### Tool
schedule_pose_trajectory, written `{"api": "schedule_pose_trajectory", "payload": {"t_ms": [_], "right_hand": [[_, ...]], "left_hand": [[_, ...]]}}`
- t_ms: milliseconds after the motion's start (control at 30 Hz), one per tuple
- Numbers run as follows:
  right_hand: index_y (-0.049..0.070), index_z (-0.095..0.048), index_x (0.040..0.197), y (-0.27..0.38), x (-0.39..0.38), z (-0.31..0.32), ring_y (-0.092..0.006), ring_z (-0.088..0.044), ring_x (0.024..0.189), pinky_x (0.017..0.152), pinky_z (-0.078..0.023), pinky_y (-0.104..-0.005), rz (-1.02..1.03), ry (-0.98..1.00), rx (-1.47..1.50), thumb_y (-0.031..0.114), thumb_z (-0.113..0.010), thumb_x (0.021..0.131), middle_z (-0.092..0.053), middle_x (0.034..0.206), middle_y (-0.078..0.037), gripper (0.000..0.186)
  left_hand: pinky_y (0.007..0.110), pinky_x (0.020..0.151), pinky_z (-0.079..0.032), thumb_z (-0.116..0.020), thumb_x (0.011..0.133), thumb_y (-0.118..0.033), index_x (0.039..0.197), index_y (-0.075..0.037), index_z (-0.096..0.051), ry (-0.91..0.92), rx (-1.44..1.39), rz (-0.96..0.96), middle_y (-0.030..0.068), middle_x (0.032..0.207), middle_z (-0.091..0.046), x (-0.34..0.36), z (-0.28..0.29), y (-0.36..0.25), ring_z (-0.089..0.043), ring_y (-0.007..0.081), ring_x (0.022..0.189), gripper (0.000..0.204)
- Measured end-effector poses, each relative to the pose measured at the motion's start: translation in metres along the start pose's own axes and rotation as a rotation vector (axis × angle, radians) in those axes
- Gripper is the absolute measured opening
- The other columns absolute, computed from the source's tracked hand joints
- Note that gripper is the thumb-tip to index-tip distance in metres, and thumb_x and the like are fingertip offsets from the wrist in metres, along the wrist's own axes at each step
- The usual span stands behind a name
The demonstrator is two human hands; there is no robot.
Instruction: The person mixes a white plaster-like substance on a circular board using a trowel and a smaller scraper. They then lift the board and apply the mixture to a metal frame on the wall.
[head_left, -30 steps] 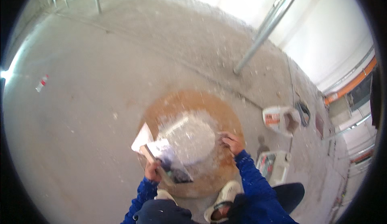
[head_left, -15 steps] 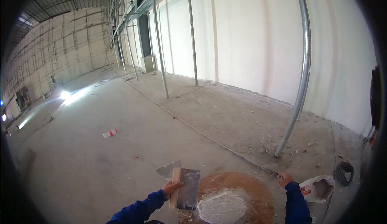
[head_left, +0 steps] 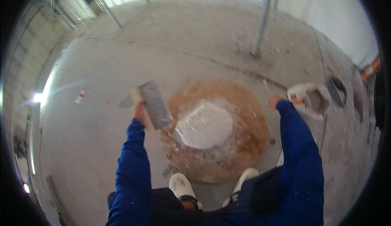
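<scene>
My left hand [head_left: 139,112] is closed round a wide putty knife [head_left: 156,105] with a pale wooden back and a flat grey blade. A second, pointed grey blade [head_left: 126,101] sticks out on the left side of the same hand. Just right of the wide blade, a heap of wet white putty [head_left: 205,125] lies on a round brown board [head_left: 252,138] on the floor. My right hand [head_left: 274,101] hovers over the board's right edge, beside an open white bag [head_left: 299,100]. Its fingers look curled; motion blur hides whether anything is in them.
My pale shoes [head_left: 179,184] stand at the board's near edge. A metal scaffold pole [head_left: 262,20] rises beyond it, before a white wall [head_left: 342,26]. Right of the bag lies a dark coil [head_left: 337,91]. A plastic bottle [head_left: 80,96] is on the concrete floor at left.
The view has tilted down, bringing the board, putty heap and my shoes fully into sight. My left hand still grips the putty knife; my right hand stays near the bag.
</scene>
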State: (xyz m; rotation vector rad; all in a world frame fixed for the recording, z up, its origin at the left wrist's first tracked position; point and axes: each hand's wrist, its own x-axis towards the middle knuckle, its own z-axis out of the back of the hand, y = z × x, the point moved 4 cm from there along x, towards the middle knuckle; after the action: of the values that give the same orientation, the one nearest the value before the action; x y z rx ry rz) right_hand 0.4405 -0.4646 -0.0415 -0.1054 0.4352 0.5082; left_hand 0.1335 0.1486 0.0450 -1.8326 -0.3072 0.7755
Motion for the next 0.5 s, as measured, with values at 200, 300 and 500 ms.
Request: {"api": "schedule_pose_trajectory", "payload": {"t_ms": [200,300,500], "right_hand": [[0.011,-0.064,0.092,0.01,-0.053,-0.08,-0.0314,-0.06,0.087,0.076,-0.047,-0.0408,-0.051,0.193,0.16,0.034,-0.06,0.071,-0.064,0.092,-0.015,0.032],[0.011,-0.064,0.093,-0.011,-0.049,-0.086,-0.0314,-0.06,0.086,0.076,-0.047,-0.0396,-0.055,0.178,0.098,0.032,-0.061,0.07,-0.064,0.091,-0.015,0.031],[0.009,-0.064,0.088,0.056,-0.028,-0.047,-0.0352,-0.059,0.084,0.073,-0.046,-0.0426,0.032,-0.165,0.453,0.029,-0.055,0.074,-0.062,0.089,-0.017,0.026]], "left_hand": [[0.041,0.081,-0.049,-0.056,0.078,-0.034,0.11,-0.001,-0.052,-0.247,-0.266,0.018,0.0134,0.097,-0.061,-0.068,0.108,0.14,-0.061,0.0289,0.086,0.046],[0.04,0.079,-0.05,-0.058,0.077,-0.03,0.108,-0.002,-0.053,-0.298,-0.199,0.081,0.0129,0.096,-0.061,-0.081,0.115,0.158,-0.061,0.028,0.084,0.042],[0.034,0.07,-0.051,-0.065,0.074,-0.028,0.106,-0.005,-0.052,-0.16,-0.197,0.135,0.0078,0.088,-0.059,-0.091,0.017,0.125,-0.06,0.0221,0.077,0.042]]}}
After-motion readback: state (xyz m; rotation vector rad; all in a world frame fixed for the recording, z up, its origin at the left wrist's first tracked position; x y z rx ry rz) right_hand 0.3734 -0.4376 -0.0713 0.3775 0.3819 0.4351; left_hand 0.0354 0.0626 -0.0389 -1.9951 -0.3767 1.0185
